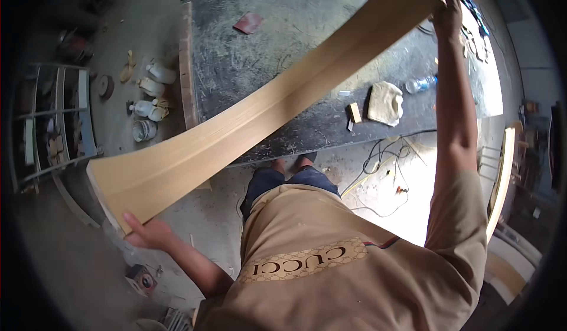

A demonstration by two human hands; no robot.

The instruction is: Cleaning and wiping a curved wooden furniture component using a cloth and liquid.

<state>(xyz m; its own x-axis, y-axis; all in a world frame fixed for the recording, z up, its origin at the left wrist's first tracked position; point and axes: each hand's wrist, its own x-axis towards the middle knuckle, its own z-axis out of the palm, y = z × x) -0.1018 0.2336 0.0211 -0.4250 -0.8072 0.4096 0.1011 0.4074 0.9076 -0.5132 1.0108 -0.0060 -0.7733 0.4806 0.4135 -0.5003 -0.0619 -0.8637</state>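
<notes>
A long, pale wooden board with a lengthwise step or ridge slants across the view, from low on the left to high on the right. My left hand grips its near left end, thumb on the upper face and the other fingers hidden beneath. At the far right end my right hand is closed around the edge; its fingers are partly out of sight. The board is held up in front of me, above a dark, scuffed worktable that it partly covers.
On the table lie a red sandpaper-like piece, a small wood block, a crumpled pale cloth and a plastic bottle. Cables trail on the floor below. Several white containers and a rack stand left.
</notes>
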